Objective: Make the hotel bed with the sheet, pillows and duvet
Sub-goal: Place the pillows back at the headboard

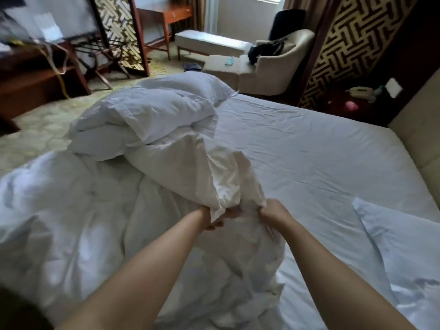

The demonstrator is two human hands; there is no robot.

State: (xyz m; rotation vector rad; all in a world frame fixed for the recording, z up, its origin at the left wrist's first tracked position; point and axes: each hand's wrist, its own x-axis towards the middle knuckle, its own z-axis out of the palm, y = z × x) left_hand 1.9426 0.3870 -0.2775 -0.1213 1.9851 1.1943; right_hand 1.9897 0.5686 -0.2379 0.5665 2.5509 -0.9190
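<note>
Head-cam view looking down on a hotel bed (390,148); a person is leaning over it w/ both bare arms stretching fwd. The left grip (215,221) and right grip (273,211) are each clenching the same bunched fold of the white duvet (147,177), fists close together near the bed's middle; the left fingers are partly hiding under cloth. Can't tell if that fold is a corner or an edge. The duvet is lying crumpled over the left half of the bed and heaping up toward the far corner. The sheet (309,144) is lying fairly flat over the right half, lightly creasing. Risks, as I'm judging them: pulling from a mid-fold is likely leaving the duvet twisted; dragging the bulk across could be rucking the smooth sheet; the shifting heap could be nudging the far pillow off onto the carpet. Count: 2 grips, 1 duvet, 1 sheet, 2 sure pillows – the far pillow (190,86) behind the heap, the near pillow (400,246) lying flat at near right. A lump in the heap may be a 3rd; can't tell.
</note>
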